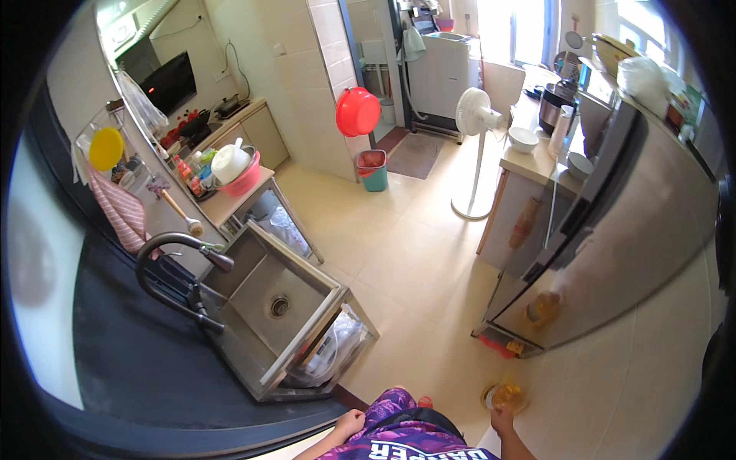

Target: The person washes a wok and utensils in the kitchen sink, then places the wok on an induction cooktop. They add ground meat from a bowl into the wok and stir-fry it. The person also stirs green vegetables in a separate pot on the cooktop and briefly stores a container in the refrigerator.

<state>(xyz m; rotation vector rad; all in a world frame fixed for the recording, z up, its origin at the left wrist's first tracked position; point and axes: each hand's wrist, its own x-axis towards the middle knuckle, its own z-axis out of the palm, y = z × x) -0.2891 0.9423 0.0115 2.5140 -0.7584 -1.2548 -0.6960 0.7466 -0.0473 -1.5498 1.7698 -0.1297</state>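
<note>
My right hand (502,423), low in the picture, grips a clear plastic jug of yellow liquid, probably cooking oil (510,397), beside my body. My left hand (349,424) hangs by my purple patterned clothing with its fingers curled, and nothing shows in it. Ahead and to the left of that hand is a stainless steel sink (261,305). Its basin holds nothing but the drain (280,306), and a dark gooseneck faucet (172,238) arches over it.
A shiny grey refrigerator (598,287) on the right mirrors the jug. Ahead stand a white pedestal fan (476,155), a green trash bin (372,178) and a washing machine (440,75). A counter (512,164) carries a white bowl (523,140); a side table (221,207) carries basins and bottles.
</note>
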